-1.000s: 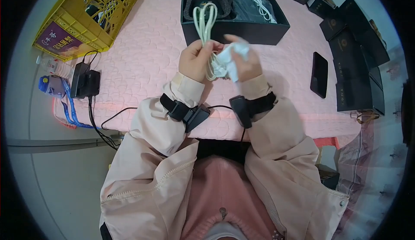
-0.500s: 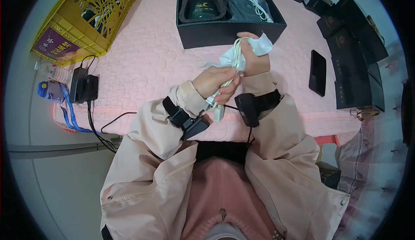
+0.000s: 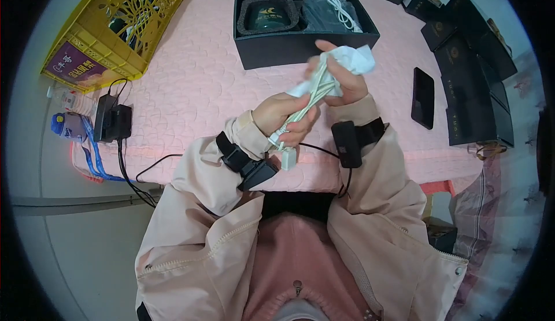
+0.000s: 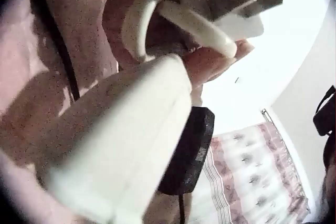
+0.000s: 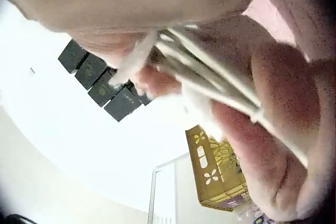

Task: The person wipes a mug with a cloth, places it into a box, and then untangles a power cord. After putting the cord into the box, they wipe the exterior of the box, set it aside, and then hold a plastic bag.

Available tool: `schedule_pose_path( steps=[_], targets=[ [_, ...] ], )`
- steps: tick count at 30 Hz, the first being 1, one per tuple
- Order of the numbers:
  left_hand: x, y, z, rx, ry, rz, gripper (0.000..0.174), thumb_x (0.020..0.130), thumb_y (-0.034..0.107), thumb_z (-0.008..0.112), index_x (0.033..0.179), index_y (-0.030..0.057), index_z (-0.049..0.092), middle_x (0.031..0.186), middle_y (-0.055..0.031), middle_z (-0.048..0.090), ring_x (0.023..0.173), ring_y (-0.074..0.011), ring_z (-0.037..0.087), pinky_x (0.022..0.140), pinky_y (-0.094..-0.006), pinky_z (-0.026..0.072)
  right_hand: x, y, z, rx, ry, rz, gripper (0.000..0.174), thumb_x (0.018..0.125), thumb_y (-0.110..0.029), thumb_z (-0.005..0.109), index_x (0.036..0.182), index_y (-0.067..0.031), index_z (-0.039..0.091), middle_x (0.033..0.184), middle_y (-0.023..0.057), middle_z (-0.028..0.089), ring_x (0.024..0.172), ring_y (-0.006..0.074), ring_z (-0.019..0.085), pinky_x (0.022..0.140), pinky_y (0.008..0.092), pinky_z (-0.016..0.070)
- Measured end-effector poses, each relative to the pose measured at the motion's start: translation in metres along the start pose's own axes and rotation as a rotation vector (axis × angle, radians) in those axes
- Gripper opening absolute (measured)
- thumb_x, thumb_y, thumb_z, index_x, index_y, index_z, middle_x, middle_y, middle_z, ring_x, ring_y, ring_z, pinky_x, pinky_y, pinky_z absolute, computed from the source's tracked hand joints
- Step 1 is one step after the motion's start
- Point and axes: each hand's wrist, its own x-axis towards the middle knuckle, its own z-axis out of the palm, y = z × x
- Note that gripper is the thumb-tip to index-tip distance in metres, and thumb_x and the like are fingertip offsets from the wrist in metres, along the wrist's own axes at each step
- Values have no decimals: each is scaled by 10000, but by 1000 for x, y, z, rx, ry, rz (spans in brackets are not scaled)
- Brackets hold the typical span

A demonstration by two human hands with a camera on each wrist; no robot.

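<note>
My left hand grips a folded bundle of white cable. A blocky white connector hangs below its fingers, and looms large in the left wrist view, where a plug with two flat prongs also shows. The bundle slants up to my right hand, whose thumb and fingers hold a crumpled white cloth against the cable's far end. In the right wrist view the cable strands run between the fingers. Both hands are over the bed, just in front of a dark box.
In the box are grey foam around a dark green item and a plastic bag topped by a white cable. A yellow crate stands left, near black adapters. A phone and several dark boxes are at right.
The cable bundle, first held with its loops up in the left hand, now slants between both hands with the connector hanging low. The right hand and cloth have moved right.
</note>
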Motion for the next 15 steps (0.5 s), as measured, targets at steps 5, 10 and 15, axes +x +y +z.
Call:
schedule_pose_path(
  steps=[5, 10, 15],
  targets=[
    [6, -4, 6, 135, 94, -60, 271, 884, 279, 409, 882, 15, 470, 570, -30, 446, 430, -126, 461, 405, -227, 388, 3, 2, -17, 177, -72, 129, 241, 886, -317, 411, 916, -86, 473, 510, 7, 394, 416, 92, 356, 437, 225, 312],
    [11, -9, 4, 315, 122, 55, 291, 846, 241, 495, 989, -9, 465, 705, -53, 533, 599, -150, 562, 525, -230, 460, 2, -12, -10, 110, 263, 64, 315, 894, -384, 347, 751, -117, 431, 445, -14, 266, 365, 74, 219, 408, 221, 248],
    [11, -18, -4, 403, 174, 41, 316, 842, 232, 503, 1034, -15, 457, 705, -49, 529, 597, -129, 544, 567, -244, 454, 4, -9, -28, 129, 236, -43, 421, 887, -468, 261, 745, -114, 440, 445, -10, 293, 360, 107, 250, 425, 261, 304]
  ],
)
